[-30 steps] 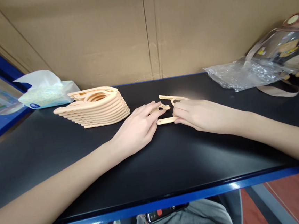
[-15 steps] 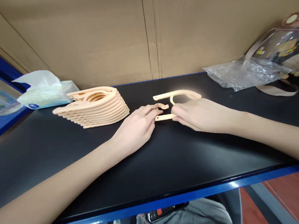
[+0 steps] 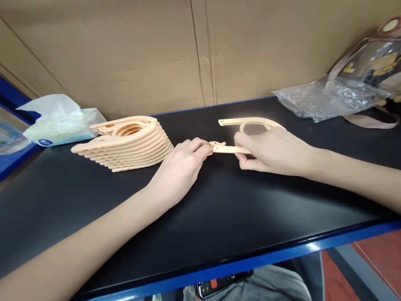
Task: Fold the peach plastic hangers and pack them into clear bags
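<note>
The right hand [image 3: 274, 153] has its fingers closed around a peach folding hanger [image 3: 246, 128], lifted slightly off the black counter [image 3: 227, 213] near its middle. The left hand [image 3: 181, 168] pinches the hanger's small end piece between its fingertips. A stack of hangers [image 3: 126, 145] lies to the left, with a tissue pack [image 3: 61, 123] behind it and a plastic bag [image 3: 325, 99] at the right

Pale peach plastic is seen on the folding hanger [image 3: 245, 124] and, in the same shade, on the stacked hangers [image 3: 127, 143]. The surface [image 3: 227, 213] is matte black, edged in blue. Plain brown cardboard [image 3: 194, 43] is noted behind. The tissue pack [image 3: 59, 123] is white with a faint light-blue print. The crumpled bag [image 3: 325, 97] is clear.
</note>
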Available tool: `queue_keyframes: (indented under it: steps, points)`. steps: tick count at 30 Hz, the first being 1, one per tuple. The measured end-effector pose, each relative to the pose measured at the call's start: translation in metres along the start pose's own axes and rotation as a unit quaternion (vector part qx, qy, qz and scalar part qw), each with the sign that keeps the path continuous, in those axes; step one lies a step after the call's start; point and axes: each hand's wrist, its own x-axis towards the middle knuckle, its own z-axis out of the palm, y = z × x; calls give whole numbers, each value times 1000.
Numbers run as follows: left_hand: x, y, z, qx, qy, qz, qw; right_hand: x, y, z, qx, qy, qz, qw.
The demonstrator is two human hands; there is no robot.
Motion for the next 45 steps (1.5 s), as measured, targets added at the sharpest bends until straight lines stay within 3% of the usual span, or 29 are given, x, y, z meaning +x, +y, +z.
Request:
queue_keyframes:
  steps: [8,14,18,23,32,40,45]
  points:
    - [-1,-1,2,-34,31,7,999,0,-5,4,-53,49,38,997]
    - [-1,2,0,-62,59,-17,996,0,-4,2,-61,81,114,988]
    - [0,4,0,-51,77,-35,995,1,-3,1,-66,87,151,982]
    - [-1,7,-1,-16,95,-6,995,1,-3,3,-57,100,164,980]
    - [-3,18,-10,-10,80,-123,989,0,-4,4,-41,76,139,987]
    - [-2,18,-8,9,-22,-146,989,1,-4,7,-41,82,91,992]
    - [-1,18,-7,-11,-29,-131,991,0,-3,8,-20,87,28,996]
